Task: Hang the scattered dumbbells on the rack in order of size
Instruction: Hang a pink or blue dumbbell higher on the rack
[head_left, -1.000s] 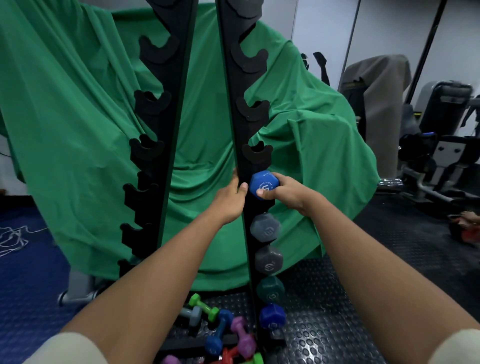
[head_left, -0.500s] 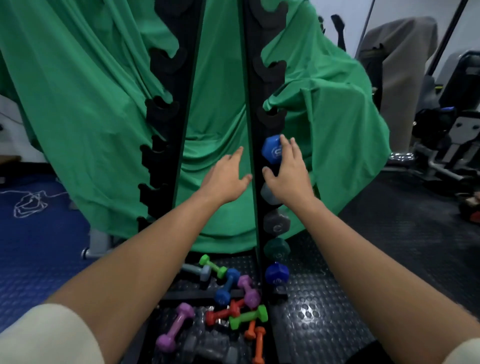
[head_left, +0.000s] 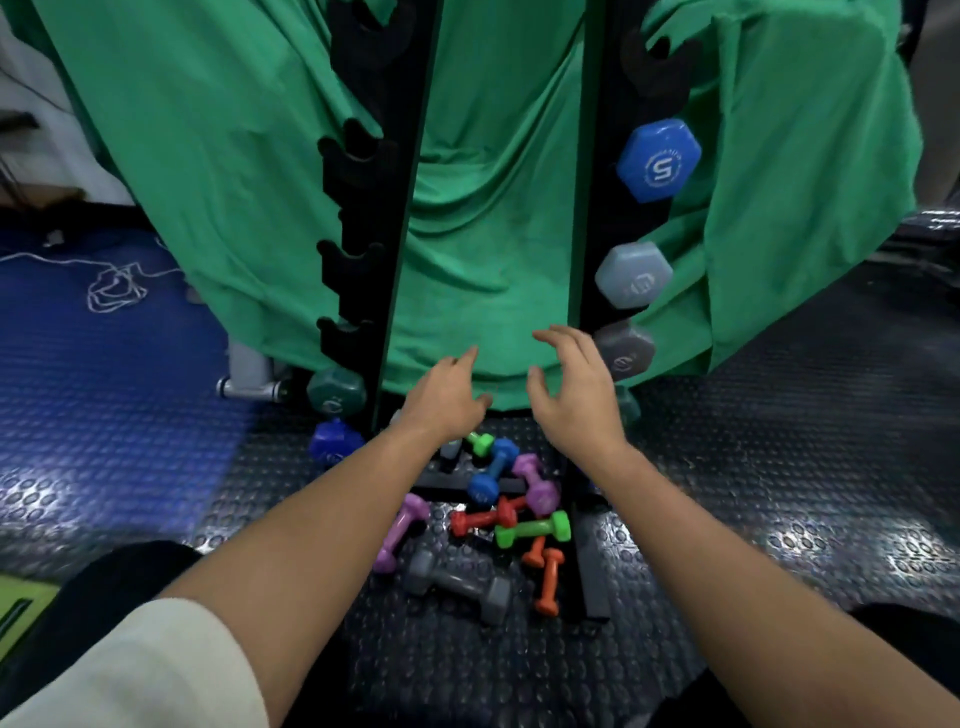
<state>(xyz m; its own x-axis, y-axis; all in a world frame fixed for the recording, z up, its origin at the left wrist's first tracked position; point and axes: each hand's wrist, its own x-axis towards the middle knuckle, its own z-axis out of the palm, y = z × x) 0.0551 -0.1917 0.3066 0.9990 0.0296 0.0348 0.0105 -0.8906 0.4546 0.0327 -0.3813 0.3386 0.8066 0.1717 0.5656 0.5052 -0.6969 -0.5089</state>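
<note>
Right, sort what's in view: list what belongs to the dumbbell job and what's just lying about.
Job: rack; blue dumbbell marked 5 hung on it; loose grey dumbbell; green dumbbell; orange dumbbell; left hand and right hand, both empty.

Lying about: green cloth; white cord; blue mat.

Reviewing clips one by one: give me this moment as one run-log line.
left hand: open, empty | right hand: open, empty | blue 5 dumbbell: hung on rack | small dumbbells: scattered on floor

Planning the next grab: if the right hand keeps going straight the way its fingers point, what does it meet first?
Probably the green cloth draped behind the rack; the right hand points up and forward at it, empty. Depth is unclear, and the grey dumbbell sits just beside it.
</note>
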